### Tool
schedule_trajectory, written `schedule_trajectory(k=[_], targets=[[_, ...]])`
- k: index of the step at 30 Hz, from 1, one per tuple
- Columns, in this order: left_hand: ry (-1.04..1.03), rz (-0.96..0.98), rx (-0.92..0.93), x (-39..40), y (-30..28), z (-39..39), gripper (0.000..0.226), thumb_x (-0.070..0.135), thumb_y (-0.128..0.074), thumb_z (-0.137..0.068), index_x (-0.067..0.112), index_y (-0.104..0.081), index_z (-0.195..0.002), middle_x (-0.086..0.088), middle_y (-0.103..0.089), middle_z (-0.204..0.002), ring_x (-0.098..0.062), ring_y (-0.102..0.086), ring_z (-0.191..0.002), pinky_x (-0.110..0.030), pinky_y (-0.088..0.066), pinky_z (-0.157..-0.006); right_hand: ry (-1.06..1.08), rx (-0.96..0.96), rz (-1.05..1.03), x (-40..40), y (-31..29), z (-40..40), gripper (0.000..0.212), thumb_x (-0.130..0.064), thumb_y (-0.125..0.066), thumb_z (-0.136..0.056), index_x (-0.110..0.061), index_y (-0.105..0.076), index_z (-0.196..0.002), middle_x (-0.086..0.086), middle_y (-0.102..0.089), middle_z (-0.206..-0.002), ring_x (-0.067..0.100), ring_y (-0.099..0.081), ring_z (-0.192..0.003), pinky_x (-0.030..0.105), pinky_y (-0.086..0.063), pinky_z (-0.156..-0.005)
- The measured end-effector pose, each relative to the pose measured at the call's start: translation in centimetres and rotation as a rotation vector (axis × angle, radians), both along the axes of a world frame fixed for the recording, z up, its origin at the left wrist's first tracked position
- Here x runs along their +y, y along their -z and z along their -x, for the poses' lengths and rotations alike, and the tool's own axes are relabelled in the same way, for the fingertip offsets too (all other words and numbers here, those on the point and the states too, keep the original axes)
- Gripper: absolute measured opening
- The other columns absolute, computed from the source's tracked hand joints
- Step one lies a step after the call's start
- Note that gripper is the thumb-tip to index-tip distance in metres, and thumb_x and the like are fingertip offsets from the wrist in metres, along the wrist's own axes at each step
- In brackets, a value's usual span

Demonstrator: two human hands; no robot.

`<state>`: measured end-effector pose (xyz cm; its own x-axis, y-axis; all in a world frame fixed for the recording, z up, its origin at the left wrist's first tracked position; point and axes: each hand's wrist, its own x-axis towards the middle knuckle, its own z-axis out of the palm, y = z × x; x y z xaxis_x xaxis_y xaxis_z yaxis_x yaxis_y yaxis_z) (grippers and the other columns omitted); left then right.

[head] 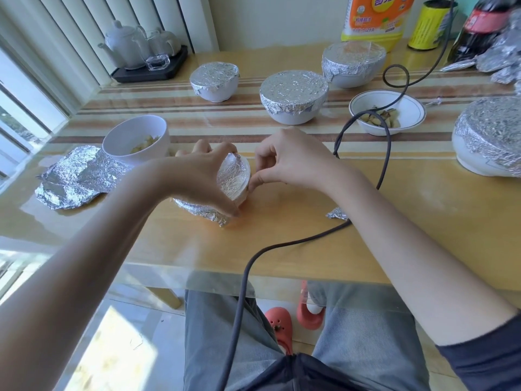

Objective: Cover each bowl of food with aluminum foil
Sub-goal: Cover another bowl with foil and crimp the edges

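Observation:
A small foil-covered bowl (234, 176) sits near the table's front edge. My left hand (197, 176) curls round its left side and rim. My right hand (287, 162) pinches the foil at the bowl's right rim. An open white bowl of yellow food (135, 139) stands to the left, beside a crumpled loose foil sheet (76, 176). Another open bowl of food (387, 112) stands at the right. Several foil-covered bowls stand around: one at the back left (214, 80), one in the middle (293, 97), one behind it (353, 63), and one at the far right (490, 136).
A dark cable (380, 176) runs from my lap across the table past the open right bowl. A foil scrap (338, 213) lies by it. A tray with white teapots (146, 52) stands at the back left; bottles and a yellow can (430, 25) at the back right, plus crumpled foil (499, 60).

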<state>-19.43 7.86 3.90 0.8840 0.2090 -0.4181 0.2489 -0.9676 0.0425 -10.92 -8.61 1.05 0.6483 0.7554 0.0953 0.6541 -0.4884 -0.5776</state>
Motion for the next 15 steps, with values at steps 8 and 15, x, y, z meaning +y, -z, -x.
schedule_trajectory(k=[8, 15], targets=[[0.044, 0.047, 0.086, 0.7, -1.3, 1.1, 0.149, 0.077, -0.073, -0.028, 0.064, 0.041, -0.124, 0.003, 0.037, -0.153, -0.032, 0.031, -0.141, -0.058, 0.006, -0.116, 0.076, -0.026, 0.139, -2.8, 1.6, 2.9, 0.038, -0.061, -0.072, -0.07, -0.036, -0.063, -0.097, -0.016, -0.061, -0.083, 0.004, -0.051, -0.074, 0.029, -0.04, -0.065], [0.28, 0.139, 0.015, 0.8, -0.3, 0.5, 0.113, 0.039, -0.09, -0.054, 0.058, -0.017, -0.138, 0.027, -0.015, -0.142, -0.005, -0.007, -0.136, -0.046, -0.027, -0.113, 0.132, -0.201, 0.115, -0.8, 1.9, 5.6, 0.053, -0.076, -0.059, -0.072, -0.031, -0.058, -0.102, -0.014, -0.045, -0.076, 0.012, -0.046, -0.074, 0.028, -0.03, -0.061]])
